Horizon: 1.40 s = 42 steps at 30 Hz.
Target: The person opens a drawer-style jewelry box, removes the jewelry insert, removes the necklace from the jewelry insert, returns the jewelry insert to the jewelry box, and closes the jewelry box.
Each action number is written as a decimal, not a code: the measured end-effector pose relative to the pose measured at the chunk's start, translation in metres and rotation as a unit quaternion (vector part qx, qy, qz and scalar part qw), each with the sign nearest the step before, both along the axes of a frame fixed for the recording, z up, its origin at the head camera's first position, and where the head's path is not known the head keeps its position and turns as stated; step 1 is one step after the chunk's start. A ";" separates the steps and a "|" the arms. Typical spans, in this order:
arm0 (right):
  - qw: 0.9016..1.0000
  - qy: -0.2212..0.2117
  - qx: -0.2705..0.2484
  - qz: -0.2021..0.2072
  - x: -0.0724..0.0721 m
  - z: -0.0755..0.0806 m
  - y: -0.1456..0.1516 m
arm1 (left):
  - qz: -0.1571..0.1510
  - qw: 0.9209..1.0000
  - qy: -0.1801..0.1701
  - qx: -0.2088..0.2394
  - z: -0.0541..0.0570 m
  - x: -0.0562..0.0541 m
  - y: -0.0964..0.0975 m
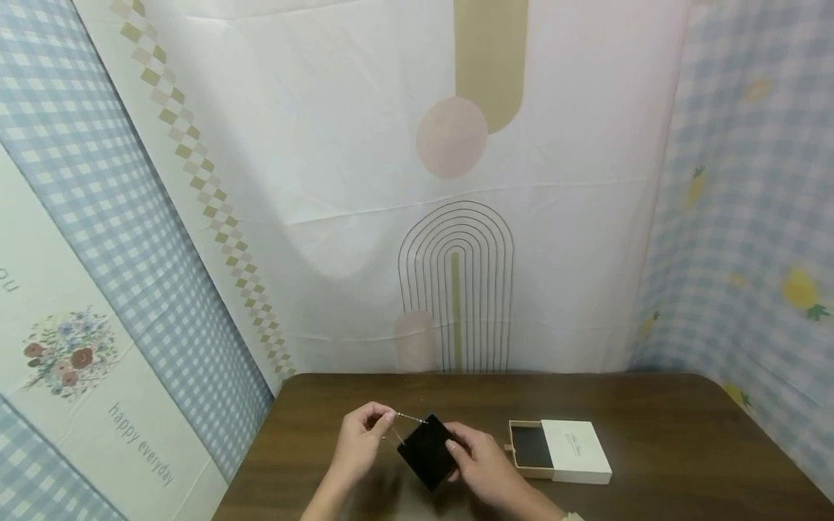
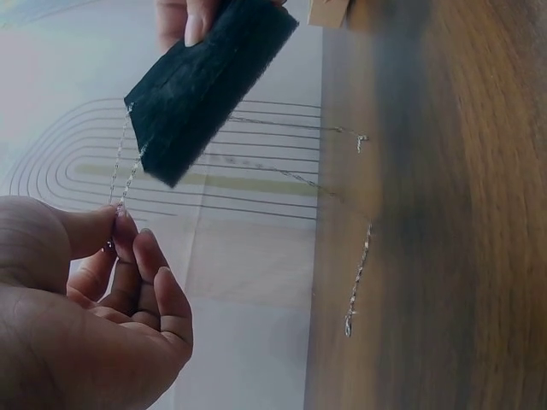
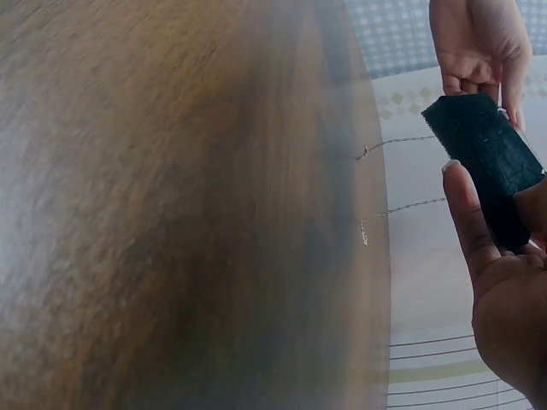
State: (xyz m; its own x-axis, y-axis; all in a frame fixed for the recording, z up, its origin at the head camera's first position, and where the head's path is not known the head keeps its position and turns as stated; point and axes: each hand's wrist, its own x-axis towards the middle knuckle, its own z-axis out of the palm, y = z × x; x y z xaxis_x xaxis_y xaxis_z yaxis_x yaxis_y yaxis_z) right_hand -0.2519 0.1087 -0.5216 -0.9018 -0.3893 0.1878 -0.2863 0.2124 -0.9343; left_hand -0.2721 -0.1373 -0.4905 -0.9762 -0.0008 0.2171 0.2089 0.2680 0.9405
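Observation:
My right hand grips a flat black velvety pad, tilted above the table, with the thumb on its face. To its left, my left hand pinches a thin necklace between thumb and fingertips. Two strands of chain run from that pinch to slits near one edge of the pad. In the left wrist view, two loose chain ends hang down behind the pad, one with a small clasp. My left fingertips hide whatever part of the necklace lies between them.
Right of my hands, a white box sleeve lies on the brown wooden table. Its drawer, dark inside and with a small pull tab, is slid partly out to the left. Patterned cloths hang behind and at both sides.

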 end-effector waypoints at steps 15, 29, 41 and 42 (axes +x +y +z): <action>1.000 -0.003 0.026 -0.012 0.000 -0.003 0.012 | 0.024 1.000 -0.015 0.000 0.001 -0.004 -0.012; 0.999 0.000 0.041 -0.015 -0.001 -0.011 0.025 | 0.069 0.997 -0.008 0.016 0.007 -0.006 -0.029; 0.999 -0.016 0.039 -0.023 0.001 -0.011 0.037 | 0.095 0.995 -0.031 0.012 0.010 -0.008 -0.048; 0.999 -0.016 0.038 -0.025 0.001 -0.011 0.038 | 0.096 0.995 -0.030 0.012 0.010 -0.008 -0.049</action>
State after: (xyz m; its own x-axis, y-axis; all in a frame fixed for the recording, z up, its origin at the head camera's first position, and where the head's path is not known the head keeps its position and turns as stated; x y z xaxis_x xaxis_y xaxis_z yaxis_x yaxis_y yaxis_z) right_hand -0.2507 0.1465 -0.5330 -0.9252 -0.3564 0.1303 -0.2444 0.2971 -0.9230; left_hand -0.2801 -0.1861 -0.4802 -0.9688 -0.1932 0.1552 0.0986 0.2743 0.9566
